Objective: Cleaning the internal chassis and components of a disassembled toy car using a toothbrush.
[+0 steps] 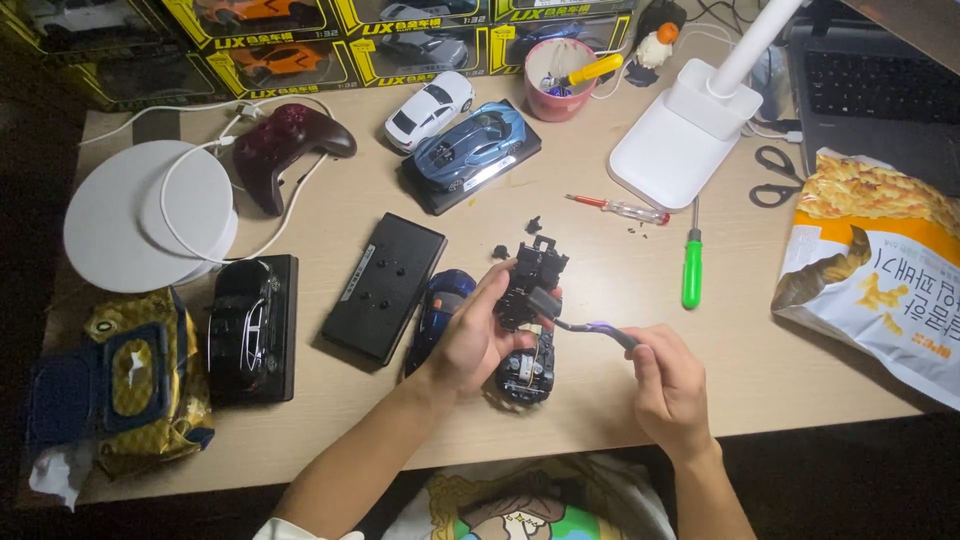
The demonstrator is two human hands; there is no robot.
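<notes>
My left hand [472, 340] grips a black toy car chassis [530, 285], holding it up on end above the table. My right hand [668, 385] pinches a thin dark tool [590, 328] whose tip meets the chassis's lower part. A blue toy car body shell [440, 305] lies on the table just left of my left hand. Under the chassis rests another black part with a wheel section [527, 375]. Small black bits [500, 252] lie loose just above the chassis.
Nearby lie a flat black base plate [385, 285], a black model car on a stand [250, 325], a blue car on a base [475, 150], a white car [430, 108], a green screwdriver [692, 268], a red one [620, 208], lamp base [685, 135], snack bag [880, 270], game controller [285, 145].
</notes>
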